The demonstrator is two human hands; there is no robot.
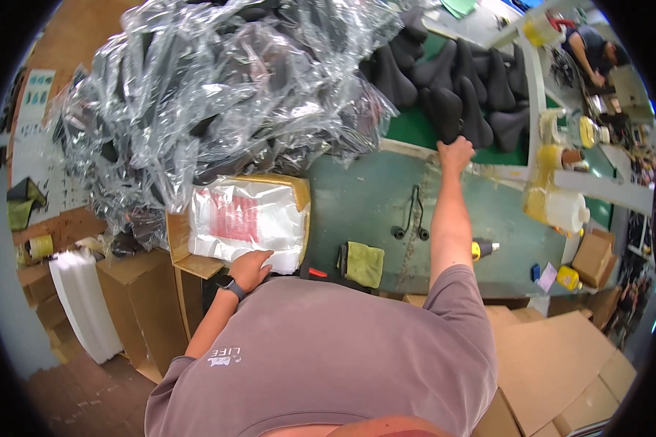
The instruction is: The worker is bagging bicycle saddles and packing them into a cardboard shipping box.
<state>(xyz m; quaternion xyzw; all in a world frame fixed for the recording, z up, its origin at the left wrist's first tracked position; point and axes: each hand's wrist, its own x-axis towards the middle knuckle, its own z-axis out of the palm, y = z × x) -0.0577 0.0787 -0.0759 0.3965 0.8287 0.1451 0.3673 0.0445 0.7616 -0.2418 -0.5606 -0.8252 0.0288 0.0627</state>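
Note:
My right hand [455,154] reaches far forward and grips the near end of a black bicycle saddle [446,111] at the edge of a heap of black saddles [481,80] on the green bench. My left hand [251,268], with a dark watch on its wrist, rests flat on a stack of clear plastic bags with red print [244,218] lying in an open cardboard box [178,240]. A big pile of saddles wrapped in clear plastic [219,95] rises behind the box.
On the green table [357,197] lie a black wire bracket [413,215], a yellow-green cloth [364,264] and a yellow-tipped tool [485,249]. Tape rolls and a white jug [565,210] stand at right. Cardboard sheets [554,364] lie lower right. Another person [594,49] works far right.

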